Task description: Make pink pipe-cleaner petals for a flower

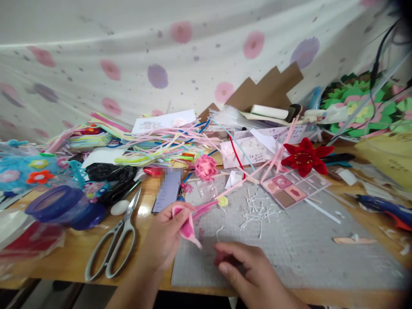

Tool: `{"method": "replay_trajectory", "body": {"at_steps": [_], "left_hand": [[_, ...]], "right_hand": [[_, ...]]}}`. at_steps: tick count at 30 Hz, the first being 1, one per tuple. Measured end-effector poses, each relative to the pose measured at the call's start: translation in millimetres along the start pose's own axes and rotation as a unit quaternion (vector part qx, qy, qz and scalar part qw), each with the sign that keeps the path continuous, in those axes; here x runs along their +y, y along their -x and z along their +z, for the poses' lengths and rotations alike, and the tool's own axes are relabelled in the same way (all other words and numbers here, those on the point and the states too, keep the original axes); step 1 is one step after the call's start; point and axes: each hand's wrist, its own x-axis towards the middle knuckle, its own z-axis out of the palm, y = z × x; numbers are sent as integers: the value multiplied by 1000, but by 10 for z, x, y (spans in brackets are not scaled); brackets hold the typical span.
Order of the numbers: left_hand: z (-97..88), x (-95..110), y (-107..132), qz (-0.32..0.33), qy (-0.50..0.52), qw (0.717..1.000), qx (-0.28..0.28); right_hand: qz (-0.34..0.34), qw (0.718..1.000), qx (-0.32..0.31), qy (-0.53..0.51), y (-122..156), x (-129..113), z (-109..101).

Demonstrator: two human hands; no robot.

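My left hand point(165, 236) pinches a pink petal point(186, 223) with a deeper magenta middle and a pale pointed tip. Several pink fuzzy stems point(206, 208) stick out beside this hand toward the right. Over the front of the grey cutting mat point(289, 257), my right hand point(244, 268) is loosely curled, thumb apart from the index finger. A thin white flower stamen point(219, 231) shows right at its fingertips; whether they touch it I cannot tell. Farther back on the mat lies a pile of white stamens point(259, 212).
Scissors point(120, 240) and a phone point(167, 191) lie left of the mat. Behind are a pink flower point(206, 167), a red flower point(305, 156), a makeup palette point(292, 189) and heaped pipe cleaners point(154, 146). A blue glue gun point(383, 206) lies right.
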Motion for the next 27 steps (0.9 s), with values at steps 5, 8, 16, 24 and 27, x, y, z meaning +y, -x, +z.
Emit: {"method": "replay_trajectory", "body": {"at_steps": [5,8,16,24,27], "left_hand": [[-168,272,-358,41,-309,950,-27],[-63,396,-566,63,-465,877,-102],[337,532,-444,20,-433,863,-259],[666,397,-228,39,-377,892,-245],[798,293,-310,46,-317,920,-227]], "right_hand": [[-71,989,100,87,113,65,-174],[-100,986,101,93,127,83,-199],[-133,980,120,89,96,-45,-324],[-163,912,213,311,73,71,-1355],[-113,877,198,423,32,176,-1893]]}}
